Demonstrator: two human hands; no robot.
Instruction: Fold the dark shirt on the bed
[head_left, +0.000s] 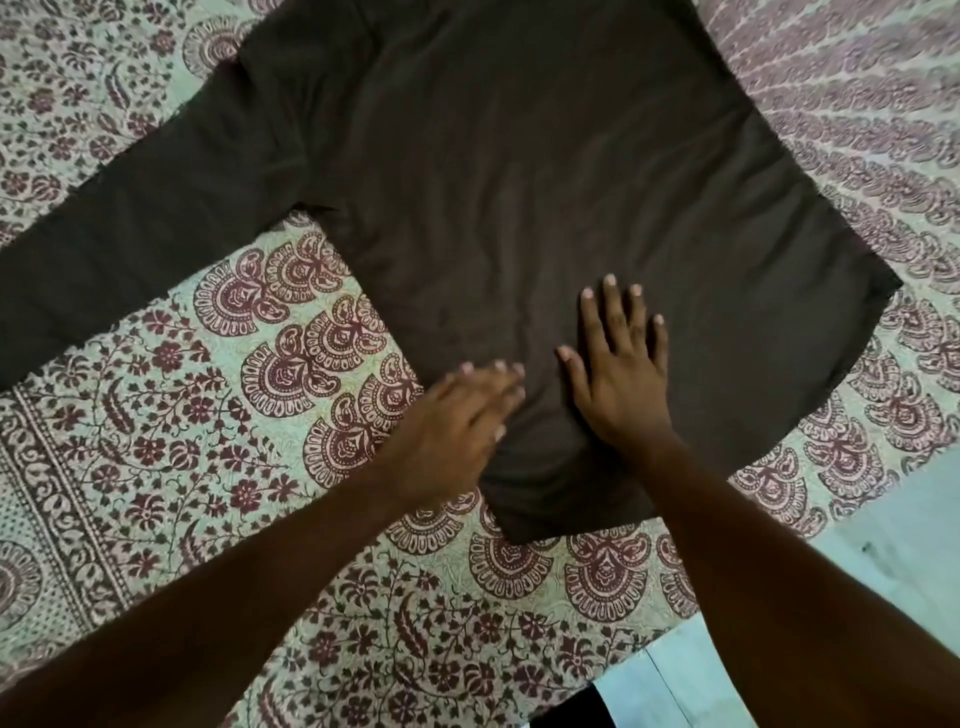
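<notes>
Both hands lie flat with nothing pinched: the right hand (621, 369) pressing fingers spread on the shirt (519, 182), the left hand (457, 426), blurred, at its near edge. The shirt spreads outward across the bed (156, 441), one sleeve (130, 244) stretching far left. It looks soft, light and limp, best pinched at hem corners or shoulders.

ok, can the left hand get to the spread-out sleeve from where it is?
Probably yes. The left hand lies flat at the dark shirt body's near edge, and the sleeve stretches away on its side over the printed bedsheet, with nothing between them. It may need a stretch.
</notes>
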